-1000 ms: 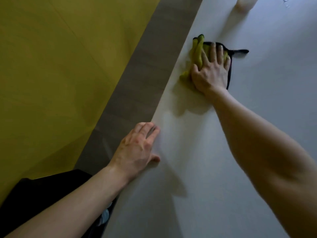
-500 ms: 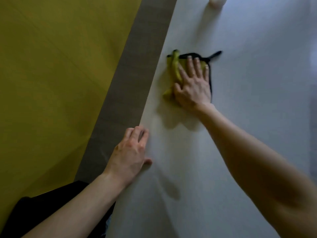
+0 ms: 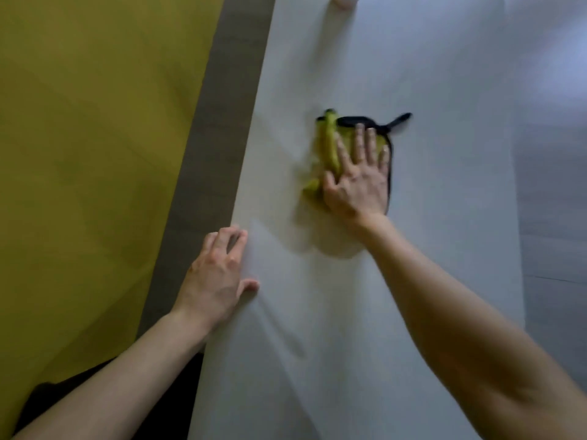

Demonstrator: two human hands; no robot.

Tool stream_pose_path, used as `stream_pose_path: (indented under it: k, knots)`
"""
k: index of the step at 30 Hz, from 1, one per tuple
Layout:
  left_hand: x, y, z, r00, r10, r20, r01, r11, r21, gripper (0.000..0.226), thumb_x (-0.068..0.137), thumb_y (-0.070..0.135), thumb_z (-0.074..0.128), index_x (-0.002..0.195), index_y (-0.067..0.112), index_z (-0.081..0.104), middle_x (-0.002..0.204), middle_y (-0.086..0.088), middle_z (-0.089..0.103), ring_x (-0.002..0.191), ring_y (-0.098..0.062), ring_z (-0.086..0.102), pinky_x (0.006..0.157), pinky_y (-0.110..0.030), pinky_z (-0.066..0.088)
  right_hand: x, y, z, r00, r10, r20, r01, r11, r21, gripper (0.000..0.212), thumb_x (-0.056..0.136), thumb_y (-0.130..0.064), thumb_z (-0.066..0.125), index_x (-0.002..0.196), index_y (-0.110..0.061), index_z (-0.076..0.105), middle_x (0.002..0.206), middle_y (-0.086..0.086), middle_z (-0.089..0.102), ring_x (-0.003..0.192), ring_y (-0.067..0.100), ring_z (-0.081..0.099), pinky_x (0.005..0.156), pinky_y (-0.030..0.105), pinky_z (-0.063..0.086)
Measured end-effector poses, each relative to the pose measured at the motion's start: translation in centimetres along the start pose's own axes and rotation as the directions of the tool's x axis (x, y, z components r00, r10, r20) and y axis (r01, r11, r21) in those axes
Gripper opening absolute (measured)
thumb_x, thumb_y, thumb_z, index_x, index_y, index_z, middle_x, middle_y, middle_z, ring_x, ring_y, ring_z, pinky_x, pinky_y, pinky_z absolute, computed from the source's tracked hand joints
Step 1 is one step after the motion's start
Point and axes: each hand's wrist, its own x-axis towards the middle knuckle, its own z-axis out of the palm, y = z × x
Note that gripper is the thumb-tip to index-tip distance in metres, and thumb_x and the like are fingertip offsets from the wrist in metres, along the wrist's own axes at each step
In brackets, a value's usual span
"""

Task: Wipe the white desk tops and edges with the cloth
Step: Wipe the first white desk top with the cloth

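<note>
A: Item one, the surface?

B: White worktop (image 3: 444,281), running from 12 to 6 o'clock. A grey floor strip (image 3: 216,122) and a yellow panel (image 3: 95,154) lie at 9 o'clock.

A: Item two, the cloth?

B: Yellow cloth (image 3: 330,144), black-edged, lying on the worktop just above centre. Long axis 12 to 6 o'clock. Its black loop tab (image 3: 398,120) points to 2 o'clock.

A: Hands?

B: Right hand (image 3: 359,182) lies flat on the cloth, fingers (image 3: 360,144) straight and spread, pressing down. Left hand (image 3: 219,274), at 8 o'clock, rests on the worktop's left edge, fingers relaxed and holding nothing, thumb on top.
</note>
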Motion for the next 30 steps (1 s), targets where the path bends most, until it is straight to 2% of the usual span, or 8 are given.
stream_pose_path:
  k: [3, 5, 10, 15, 18, 21, 25, 30]
  knots:
    - [0.1, 0.4, -0.5, 0.999, -0.041, 0.000, 0.041, 0.999, -0.016, 0.093, 0.070, 0.034, 0.101, 0.147, 0.002, 0.060, 0.144, -0.011, 0.054, 0.133, -0.035, 0.051, 0.110, -0.054, 0.053, -5.9, -9.6, 1.6, 0.879, -0.455, 0.141, 0.449, 0.890, 0.074, 0.074, 0.103, -0.061, 0.033, 0.173, -0.037, 0.021, 0.182, 0.007, 0.001, 0.169, 0.028, -0.004, 0.134, 0.058, 0.001]
    - [0.5, 0.8, -1.0, 0.998, -0.065, -0.004, 0.065, 0.998, -0.012, 0.092, 0.069, 0.036, 0.102, 0.144, 0.004, 0.061, 0.141, -0.010, 0.054, 0.130, -0.033, 0.051, 0.108, -0.052, 0.053, -7.4, -7.3, 1.8, 0.877, -0.470, 0.102, 0.458, 0.880, 0.124, 0.072, 0.104, -0.059, 0.038, 0.172, -0.038, 0.024, 0.183, 0.003, 0.003, 0.169, 0.024, -0.003, 0.135, 0.055, 0.003]
    - [1.1, 1.9, -2.0, 0.996, -0.084, 0.030, 0.084, 0.996, 0.019, 0.081, 0.063, 0.043, 0.103, 0.126, 0.009, 0.064, 0.132, -0.006, 0.055, 0.119, -0.031, 0.054, 0.100, -0.048, 0.055, -13.3, 12.4, -0.2, 1.000, 0.002, 0.009, -0.002, 0.997, 0.080, 0.081, 0.093, -0.054, 0.045, 0.171, -0.037, 0.029, 0.182, 0.001, 0.009, 0.169, 0.022, 0.004, 0.135, 0.057, 0.012]
    - [0.6, 2.3, -2.2, 0.997, -0.080, 0.001, 0.079, 0.994, 0.070, 0.091, 0.067, 0.044, 0.101, 0.140, 0.010, 0.058, 0.134, -0.011, 0.060, 0.121, -0.034, 0.057, 0.101, -0.048, 0.054, -17.0, 14.2, -0.6, 0.875, 0.484, -0.001, -0.482, 0.873, 0.081, 0.083, 0.095, -0.056, 0.036, 0.173, -0.031, 0.025, 0.183, 0.009, 0.003, 0.169, 0.030, 0.002, 0.133, 0.063, 0.006]
    - [-0.5, 3.0, -2.2, 0.993, -0.117, -0.031, 0.121, 0.978, 0.170, 0.092, 0.073, 0.047, 0.098, 0.146, 0.013, 0.053, 0.131, -0.012, 0.061, 0.120, -0.034, 0.059, 0.098, -0.048, 0.055, -17.6, 2.7, 1.7, 0.986, 0.166, 0.000, -0.166, 0.984, 0.065, 0.087, 0.089, -0.055, 0.047, 0.171, -0.031, 0.030, 0.182, 0.014, 0.006, 0.169, 0.034, 0.003, 0.133, 0.064, 0.006]
    - [-3.0, 3.7, -1.7, 0.980, -0.199, -0.012, 0.197, 0.957, 0.214, 0.076, 0.079, 0.026, 0.095, 0.142, 0.013, 0.054, 0.127, -0.014, 0.059, 0.117, -0.036, 0.060, 0.093, -0.048, 0.058, -19.9, -4.3, 3.1, 0.956, -0.271, 0.109, 0.262, 0.961, 0.091, 0.079, 0.098, -0.056, 0.044, 0.172, -0.035, 0.026, 0.182, 0.010, 0.000, 0.169, 0.029, -0.005, 0.133, 0.062, 0.006]
    - [-6.8, 5.3, -0.5, 0.964, -0.266, 0.024, 0.244, 0.913, 0.328, 0.062, 0.082, 0.004, 0.078, 0.138, 0.016, 0.055, 0.124, -0.011, 0.057, 0.114, -0.034, 0.061, 0.091, -0.045, 0.058, -23.5, 0.3, 3.2, 0.881, -0.460, 0.114, 0.446, 0.885, 0.132, 0.074, 0.104, -0.057, 0.042, 0.172, -0.036, 0.024, 0.183, 0.003, 0.003, 0.169, 0.025, -0.006, 0.135, 0.058, 0.006]
    - [-8.3, 15.7, 1.0, 0.941, -0.320, 0.106, 0.252, 0.877, 0.410, 0.068, 0.085, 0.035, 0.084, 0.144, 0.026, 0.050, 0.135, -0.007, 0.053, 0.130, -0.029, 0.056, 0.105, -0.042, 0.053, -30.2, 15.7, 1.1, 0.911, -0.403, 0.090, 0.390, 0.911, 0.132, 0.083, 0.097, -0.051, 0.058, 0.172, -0.034, 0.027, 0.183, 0.002, 0.006, 0.169, 0.024, 0.001, 0.134, 0.059, 0.015]
